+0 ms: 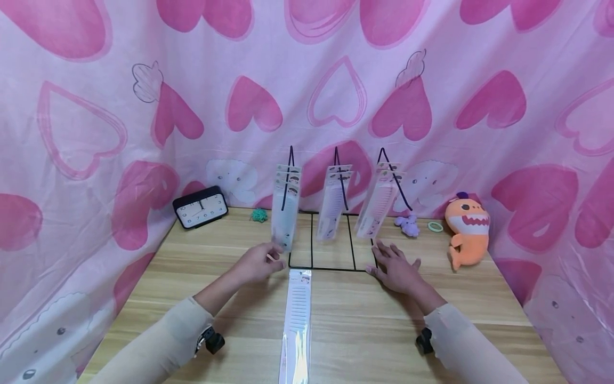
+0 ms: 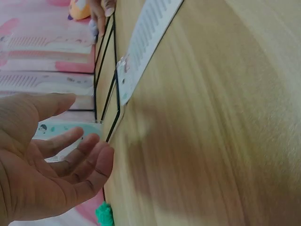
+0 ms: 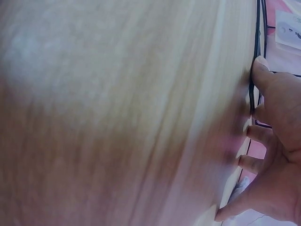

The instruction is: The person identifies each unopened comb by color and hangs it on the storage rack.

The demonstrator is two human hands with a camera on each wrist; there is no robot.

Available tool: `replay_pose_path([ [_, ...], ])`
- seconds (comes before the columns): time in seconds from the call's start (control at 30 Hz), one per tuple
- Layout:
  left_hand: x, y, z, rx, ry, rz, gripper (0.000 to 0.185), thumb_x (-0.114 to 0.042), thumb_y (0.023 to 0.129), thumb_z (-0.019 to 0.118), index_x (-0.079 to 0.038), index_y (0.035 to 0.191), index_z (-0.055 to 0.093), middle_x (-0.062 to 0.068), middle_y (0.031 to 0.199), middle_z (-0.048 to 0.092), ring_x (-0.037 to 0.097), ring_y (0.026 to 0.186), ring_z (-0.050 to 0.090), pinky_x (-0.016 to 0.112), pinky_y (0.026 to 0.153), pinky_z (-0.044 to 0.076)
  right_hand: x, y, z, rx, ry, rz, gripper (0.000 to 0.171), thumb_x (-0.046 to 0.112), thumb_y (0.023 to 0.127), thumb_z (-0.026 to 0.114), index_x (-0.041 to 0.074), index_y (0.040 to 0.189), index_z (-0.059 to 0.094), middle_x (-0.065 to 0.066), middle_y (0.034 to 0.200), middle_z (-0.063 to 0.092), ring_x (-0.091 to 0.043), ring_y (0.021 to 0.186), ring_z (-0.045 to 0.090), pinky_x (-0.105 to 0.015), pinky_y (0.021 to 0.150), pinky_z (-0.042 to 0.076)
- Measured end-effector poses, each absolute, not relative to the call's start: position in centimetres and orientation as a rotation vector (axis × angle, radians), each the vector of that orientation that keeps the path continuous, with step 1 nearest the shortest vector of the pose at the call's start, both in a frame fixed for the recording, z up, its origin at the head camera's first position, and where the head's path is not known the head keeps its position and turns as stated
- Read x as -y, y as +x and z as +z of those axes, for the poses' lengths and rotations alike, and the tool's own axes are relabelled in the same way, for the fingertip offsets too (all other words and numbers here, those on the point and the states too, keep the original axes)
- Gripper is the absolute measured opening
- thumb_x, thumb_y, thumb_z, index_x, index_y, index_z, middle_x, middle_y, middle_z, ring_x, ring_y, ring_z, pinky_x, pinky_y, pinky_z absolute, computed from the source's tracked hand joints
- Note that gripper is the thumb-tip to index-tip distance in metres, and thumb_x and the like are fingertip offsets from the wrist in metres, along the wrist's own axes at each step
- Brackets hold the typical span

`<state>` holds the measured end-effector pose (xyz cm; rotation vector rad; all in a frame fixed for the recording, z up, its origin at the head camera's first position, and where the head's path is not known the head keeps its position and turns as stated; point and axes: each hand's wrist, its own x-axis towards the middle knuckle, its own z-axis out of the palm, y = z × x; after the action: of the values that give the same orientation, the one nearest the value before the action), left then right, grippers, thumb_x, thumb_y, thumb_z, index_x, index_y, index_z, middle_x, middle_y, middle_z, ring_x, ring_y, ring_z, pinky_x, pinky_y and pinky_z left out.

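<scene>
Three thin black wire hooks rise from a flat wire rack (image 1: 331, 266) standing on the pale wood-grain counter (image 1: 393, 325), and each hook carries flat, glossy packets of combs. The leftmost packets (image 1: 285, 213) hang straight down and show a pale green comb through clear plastic; the middle (image 1: 333, 205) and right packets (image 1: 376, 205) lean and hold pinkish ones. The left hand (image 1: 259, 262) is at the bottom edge of the leftmost packets, fingers loosely open, the palm bare in the wrist view, gripping nothing. The right hand (image 1: 395, 266) lies flat and spread on the counter, fingertips touching the rack's base wire at its right corner. One more long white comb packet (image 1: 297, 320) lies flat on the counter between the two forearms, just in front of the rack.
</scene>
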<state>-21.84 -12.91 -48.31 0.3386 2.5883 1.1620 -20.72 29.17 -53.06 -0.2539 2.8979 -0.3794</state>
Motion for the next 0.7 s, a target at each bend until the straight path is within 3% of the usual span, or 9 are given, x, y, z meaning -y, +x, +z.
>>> replay_pose_path([
  [0.23, 11.8, -21.1, -48.9, -2.571, 0.373, 0.950, 0.048, -0.027, 0.095, 0.089, -0.006, 0.135, 0.072, 0.011, 0.122, 0.072, 0.024, 0.109, 0.068, 0.048, 0.102, 0.061, -29.1, -20.6, -53.1, -2.908, -0.262, -0.369, 0.077, 0.059, 0.112, 0.056, 0.015, 0.173, 0.037, -0.013, 0.185, 0.026, -0.055, 0.168, 0.020, -0.105, 0.106, 0.006],
  [0.7, 10.3, -20.2, -49.1, -2.555, 0.406, 0.782, 0.058, -0.025, 0.087, 0.095, -0.008, 0.137, 0.071, 0.007, 0.120, 0.063, 0.021, 0.104, 0.061, 0.045, 0.098, 0.059, -29.2, -20.7, -53.3, -2.942, -0.275, -0.371, 0.077, 0.059, 0.112, 0.056, 0.015, 0.172, 0.040, -0.011, 0.185, 0.027, -0.052, 0.168, 0.022, -0.105, 0.106, 0.008],
])
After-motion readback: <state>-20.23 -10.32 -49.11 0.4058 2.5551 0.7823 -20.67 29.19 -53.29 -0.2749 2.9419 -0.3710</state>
